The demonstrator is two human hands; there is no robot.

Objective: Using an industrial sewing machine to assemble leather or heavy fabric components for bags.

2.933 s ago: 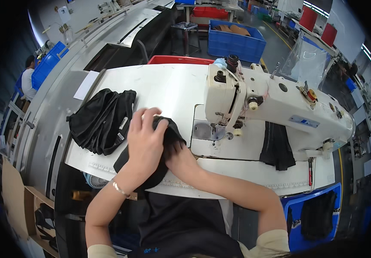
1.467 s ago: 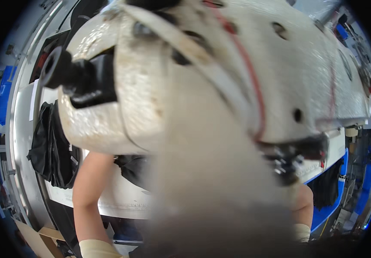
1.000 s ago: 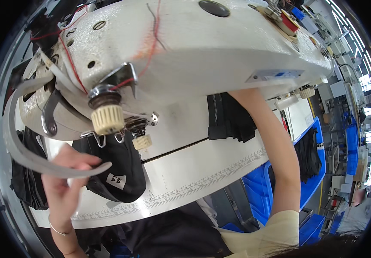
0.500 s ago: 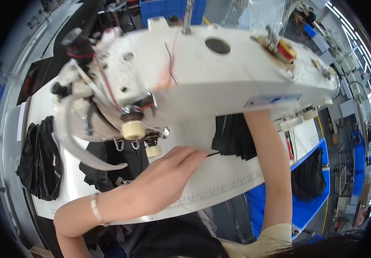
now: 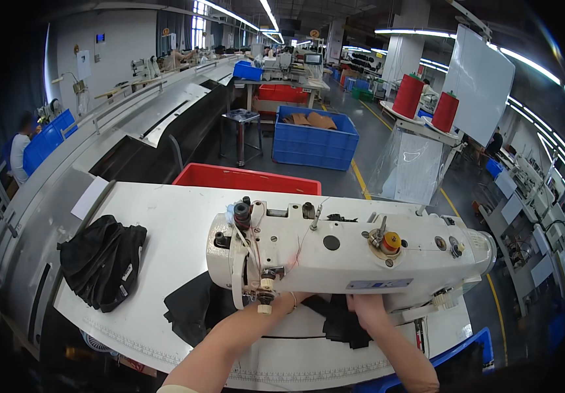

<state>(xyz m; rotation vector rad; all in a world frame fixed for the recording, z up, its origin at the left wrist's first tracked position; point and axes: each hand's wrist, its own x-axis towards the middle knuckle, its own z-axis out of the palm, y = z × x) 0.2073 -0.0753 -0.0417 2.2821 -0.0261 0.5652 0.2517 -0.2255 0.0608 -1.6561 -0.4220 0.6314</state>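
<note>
Black cloth pieces (image 5: 346, 327): on tabletop (image 5: 171, 226), partly under sewing machine (image 5: 315, 259) | likely light, soft, floppy; best pinched together at near edge | right grip (image 5: 369, 313) at cloth's right, left grip (image 5: 301, 298) half-hidden; cannot tell whether either grasps

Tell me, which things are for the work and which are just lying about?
Probably for the work:
white sewing machine
black cloth by its left end
black pieces by the right hand

Seemingly just around:
metal stool
big blue crate
white paper
</note>
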